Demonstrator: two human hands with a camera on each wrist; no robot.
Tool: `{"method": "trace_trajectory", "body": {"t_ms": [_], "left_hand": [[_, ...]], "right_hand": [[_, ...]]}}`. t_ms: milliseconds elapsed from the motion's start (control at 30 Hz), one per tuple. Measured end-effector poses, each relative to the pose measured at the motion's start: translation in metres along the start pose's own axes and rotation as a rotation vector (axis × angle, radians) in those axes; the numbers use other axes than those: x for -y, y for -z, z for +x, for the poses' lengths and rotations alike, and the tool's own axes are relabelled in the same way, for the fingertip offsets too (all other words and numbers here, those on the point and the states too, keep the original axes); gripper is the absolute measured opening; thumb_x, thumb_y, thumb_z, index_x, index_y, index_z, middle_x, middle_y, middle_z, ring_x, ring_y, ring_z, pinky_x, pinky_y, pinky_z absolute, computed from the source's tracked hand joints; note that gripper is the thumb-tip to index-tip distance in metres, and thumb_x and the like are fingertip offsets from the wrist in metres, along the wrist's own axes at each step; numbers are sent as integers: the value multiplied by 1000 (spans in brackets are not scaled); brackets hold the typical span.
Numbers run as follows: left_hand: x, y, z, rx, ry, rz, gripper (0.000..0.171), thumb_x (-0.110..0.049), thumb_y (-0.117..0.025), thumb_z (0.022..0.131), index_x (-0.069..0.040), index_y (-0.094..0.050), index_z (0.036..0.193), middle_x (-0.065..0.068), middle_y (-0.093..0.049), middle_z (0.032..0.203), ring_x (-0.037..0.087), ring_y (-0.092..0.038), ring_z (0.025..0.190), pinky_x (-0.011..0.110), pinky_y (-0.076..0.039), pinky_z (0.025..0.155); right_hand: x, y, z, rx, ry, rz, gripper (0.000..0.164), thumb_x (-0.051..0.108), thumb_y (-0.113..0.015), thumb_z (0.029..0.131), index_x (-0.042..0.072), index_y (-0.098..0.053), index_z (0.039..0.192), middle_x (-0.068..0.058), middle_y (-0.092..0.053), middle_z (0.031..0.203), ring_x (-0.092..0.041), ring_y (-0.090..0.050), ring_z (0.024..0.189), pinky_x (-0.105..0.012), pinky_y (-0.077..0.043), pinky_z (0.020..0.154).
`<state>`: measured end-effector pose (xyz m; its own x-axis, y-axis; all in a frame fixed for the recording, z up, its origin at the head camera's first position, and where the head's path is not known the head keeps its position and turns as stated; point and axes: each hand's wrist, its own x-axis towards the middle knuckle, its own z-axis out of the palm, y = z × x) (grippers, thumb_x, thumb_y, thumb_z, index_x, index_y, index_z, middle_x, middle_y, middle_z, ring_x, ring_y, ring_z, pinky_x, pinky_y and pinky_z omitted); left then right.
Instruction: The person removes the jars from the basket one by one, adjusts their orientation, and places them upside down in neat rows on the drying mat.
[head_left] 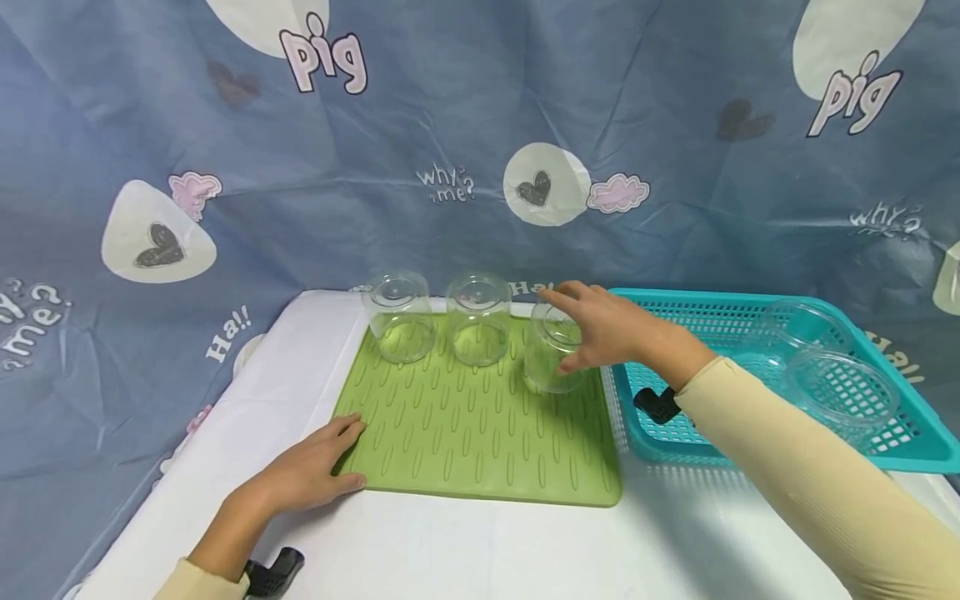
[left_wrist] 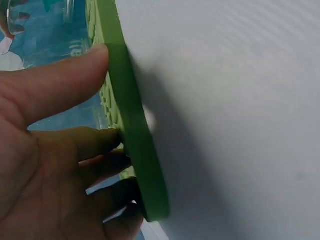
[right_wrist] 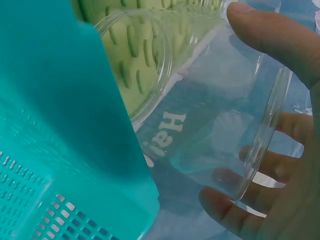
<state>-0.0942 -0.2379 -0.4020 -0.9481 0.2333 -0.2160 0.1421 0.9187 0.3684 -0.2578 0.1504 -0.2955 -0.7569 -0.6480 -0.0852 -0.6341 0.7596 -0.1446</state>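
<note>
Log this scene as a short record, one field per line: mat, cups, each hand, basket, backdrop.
Mat: green mat on a white surface
Cups on mat: three, clear, upside down: left cup, middle cup, right cup
Left hand: fingertips touching the mat's left edge
Right hand: spread around the right cup; whether it grips is unclear
Basket: teal basket, right of the mat, holding clear cups
Backdrop: blue sheet with printed words and hearts
</note>
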Motion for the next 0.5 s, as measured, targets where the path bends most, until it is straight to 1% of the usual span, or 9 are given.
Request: {"method": "trace_trajectory", "body": {"t_ms": [167,267,400,500], "left_hand": [[-11,5,2,29,30,22,79,-31,-75,85,9,-42,145,28,-35,155,50,-36,141,62,-38,112],[-15,8,4,18,45,42,76,-30,-79,81,7,-49,140,27,-41,152,50,-43,137,61,-41,110],[-15,8,4,-4,66,61,72,-29,-83,76,2,-55,135,22,-48,146,47,-50,131,60,-44,108],[-14,7,3,-11,70,58,73,-30,-83,75,0,-55,135,22,-48,147,47,-48,133,60,-42,109]], "right_hand": [[-2,3,3,-14,-5,5,108,44,-86,73,19,-25,158,-18,-34,156,-42,-44,136,-58,-52,96],[-4,4,5,-30,3,9,107,44,-86,73,18,-27,158,-18,-35,155,-42,-47,133,-57,-53,94],[-7,2,6,-20,8,64,107,43,-86,74,17,-26,158,-20,-33,156,-43,-44,136,-59,-50,99],[-11,1,6,-6,-14,121,106,40,-85,76,19,-23,159,-20,-30,158,-44,-39,141,-61,-47,104]]}}
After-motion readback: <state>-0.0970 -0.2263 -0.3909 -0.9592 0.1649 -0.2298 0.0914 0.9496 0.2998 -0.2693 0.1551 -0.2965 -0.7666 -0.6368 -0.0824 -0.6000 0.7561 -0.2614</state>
